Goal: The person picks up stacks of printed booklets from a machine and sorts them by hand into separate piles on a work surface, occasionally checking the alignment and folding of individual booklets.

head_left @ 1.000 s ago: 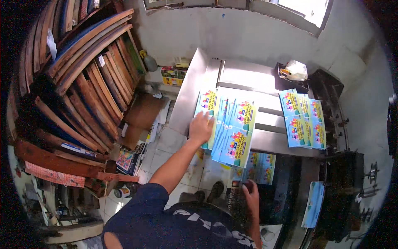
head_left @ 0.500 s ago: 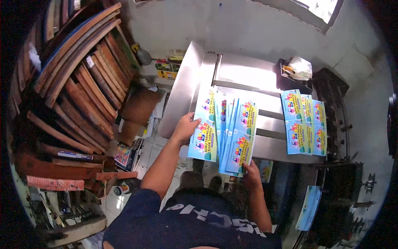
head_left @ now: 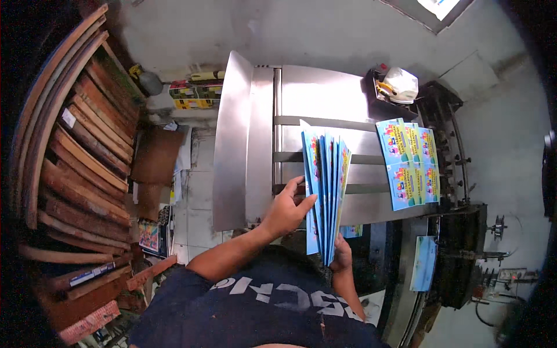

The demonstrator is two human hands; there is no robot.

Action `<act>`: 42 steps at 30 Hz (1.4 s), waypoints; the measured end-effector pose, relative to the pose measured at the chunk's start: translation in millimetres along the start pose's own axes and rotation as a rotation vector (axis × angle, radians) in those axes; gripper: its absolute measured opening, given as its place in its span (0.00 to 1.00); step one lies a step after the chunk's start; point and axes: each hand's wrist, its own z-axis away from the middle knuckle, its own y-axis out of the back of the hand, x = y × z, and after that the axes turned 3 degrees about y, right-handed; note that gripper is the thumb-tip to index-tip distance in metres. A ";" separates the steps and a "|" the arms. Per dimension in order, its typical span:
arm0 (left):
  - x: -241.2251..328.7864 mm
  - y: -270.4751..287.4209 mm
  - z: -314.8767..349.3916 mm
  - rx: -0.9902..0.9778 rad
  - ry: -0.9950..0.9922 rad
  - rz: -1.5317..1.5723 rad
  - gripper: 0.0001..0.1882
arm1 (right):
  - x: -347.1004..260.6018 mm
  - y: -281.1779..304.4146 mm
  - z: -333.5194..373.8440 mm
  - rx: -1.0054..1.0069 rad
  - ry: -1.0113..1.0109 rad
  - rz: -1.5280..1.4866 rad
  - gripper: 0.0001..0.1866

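A bundle of blue, colourfully printed booklets [head_left: 328, 185] stands nearly on edge in front of me, its leaves fanned apart at the top. My right hand [head_left: 342, 254] is closed round the bundle's lower right corner, with some of its fingers hidden behind. At the left edge, my left hand [head_left: 288, 207] has its thumb against the outer booklet and its fingers along the side. Beyond the bundle lies a metal machine table [head_left: 319, 93]. Matching printed booklets [head_left: 406, 165] lie overlapped on its right part.
A black box [head_left: 386, 104] holding a white bag and small items sits at the table's far right. The raised metal side panel [head_left: 232, 145] bounds the left. Wooden frames [head_left: 87, 139] fill a rack further left. Machine parts [head_left: 464, 255] and a blue sheet [head_left: 423, 264] are at right.
The bundle has turned from lying face-up and spread to nearly edge-on and gathered. My left hand has moved right, closer to my right hand. The view has shifted to the right.
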 end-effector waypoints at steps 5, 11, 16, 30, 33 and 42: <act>14.4 0.3 -5.2 -0.082 0.030 0.023 0.29 | 6.2 14.4 -2.9 0.039 -0.047 0.057 0.35; 9.8 -5.3 -25.3 -0.050 0.168 -0.034 0.29 | -23.7 -1.3 -9.4 0.176 -0.061 0.199 0.23; -40.4 1.7 -47.6 0.074 0.130 -0.103 0.23 | -96.0 -34.2 -53.6 0.171 -0.347 1.692 0.28; -47.5 -60.6 -60.9 0.224 0.042 -0.161 0.23 | -204.5 20.9 -103.0 0.338 0.684 2.076 0.09; -55.3 -78.4 -66.5 0.212 0.017 -0.165 0.25 | -150.8 -29.1 -84.1 -0.013 0.260 2.162 0.15; -53.0 -83.0 -72.7 0.224 0.015 -0.231 0.27 | -190.3 84.5 -126.9 0.745 0.759 2.325 0.32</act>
